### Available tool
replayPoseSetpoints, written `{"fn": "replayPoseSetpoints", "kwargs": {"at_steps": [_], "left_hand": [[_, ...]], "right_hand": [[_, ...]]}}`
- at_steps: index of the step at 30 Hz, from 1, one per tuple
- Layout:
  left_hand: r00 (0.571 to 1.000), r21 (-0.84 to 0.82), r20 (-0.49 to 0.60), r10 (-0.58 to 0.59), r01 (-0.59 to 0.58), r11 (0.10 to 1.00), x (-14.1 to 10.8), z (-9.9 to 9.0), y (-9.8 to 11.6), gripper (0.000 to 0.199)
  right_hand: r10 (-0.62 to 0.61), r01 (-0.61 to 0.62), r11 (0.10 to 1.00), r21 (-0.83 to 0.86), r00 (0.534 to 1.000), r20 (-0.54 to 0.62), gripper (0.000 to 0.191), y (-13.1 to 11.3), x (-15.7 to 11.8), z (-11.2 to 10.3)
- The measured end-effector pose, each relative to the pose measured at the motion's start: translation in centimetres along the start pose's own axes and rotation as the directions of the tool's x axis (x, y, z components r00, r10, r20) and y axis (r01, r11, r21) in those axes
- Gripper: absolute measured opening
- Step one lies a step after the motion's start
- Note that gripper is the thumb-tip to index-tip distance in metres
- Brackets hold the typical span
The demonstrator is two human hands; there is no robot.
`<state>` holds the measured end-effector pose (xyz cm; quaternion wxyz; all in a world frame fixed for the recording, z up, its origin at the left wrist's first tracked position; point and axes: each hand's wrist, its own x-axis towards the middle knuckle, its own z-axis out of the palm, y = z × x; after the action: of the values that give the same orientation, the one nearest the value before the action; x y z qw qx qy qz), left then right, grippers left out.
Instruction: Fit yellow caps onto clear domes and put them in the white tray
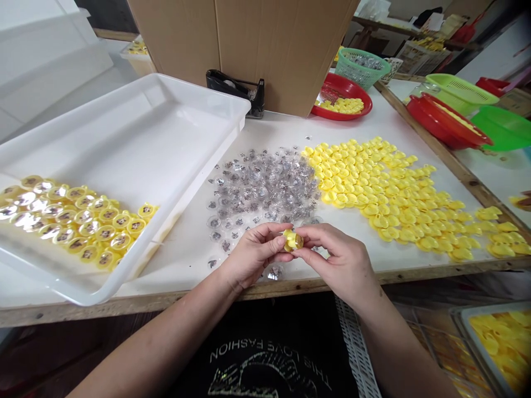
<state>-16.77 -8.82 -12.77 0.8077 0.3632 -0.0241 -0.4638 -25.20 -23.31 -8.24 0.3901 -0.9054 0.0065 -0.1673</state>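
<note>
Between my two hands, just above the table's front edge, is a small yellow plastic piece (292,240). My left hand (263,247) pinches it from the left, and my right hand (334,251) grips its right side with thumb and fingertips. Behind my hands spreads a pile of clear domed plastic discs (265,185) with small printed faces. Many matching yellow pieces (365,182) lie in rows to the right of that pile. At the left, a white tray (203,149) holds rows of yellow pieces with clear domes (89,226) in its near part.
A cardboard box (249,44) stands at the back, a black tape dispenser (238,94) before it. Behind right are a red bowl (352,88), a green basket (360,66) and another red bowl (448,124). A wooden strip (448,155) edges the table. A bin of yellow pieces (501,342) is lower right.
</note>
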Motion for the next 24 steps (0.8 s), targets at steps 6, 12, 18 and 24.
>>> {"fn": "replayPoseSetpoints", "kwargs": {"at_steps": [6, 12, 18, 24], "left_hand": [[1.0, 0.003, 0.004, 0.01, -0.01, 1.0, 0.0, 0.0, 0.0, 0.032], [1.0, 0.032, 0.007, 0.012, -0.012, 0.999, -0.1, 0.1, -0.1, 0.028], [0.999, 0.096, -0.013, 0.048, -0.047, 0.994, 0.1, -0.3, -0.3, 0.03], [0.992, 0.201, 0.022, 0.127, -0.129, 0.971, -0.2, 0.3, -0.9, 0.042]], "right_hand": [[-0.042, 0.041, 0.997, -0.069, 0.999, -0.008, 0.018, -0.3, -0.1, 0.0], [-0.097, 0.093, 0.988, -0.123, 0.995, -0.022, 0.019, -0.6, 0.0, 0.0], [-0.121, 0.116, 0.968, -0.225, 0.993, -0.011, 0.016, -0.7, 0.1, 0.6], [-0.165, 0.145, 0.943, -0.3, 0.985, -0.041, 0.013, -0.4, -0.7, 1.4]]}}
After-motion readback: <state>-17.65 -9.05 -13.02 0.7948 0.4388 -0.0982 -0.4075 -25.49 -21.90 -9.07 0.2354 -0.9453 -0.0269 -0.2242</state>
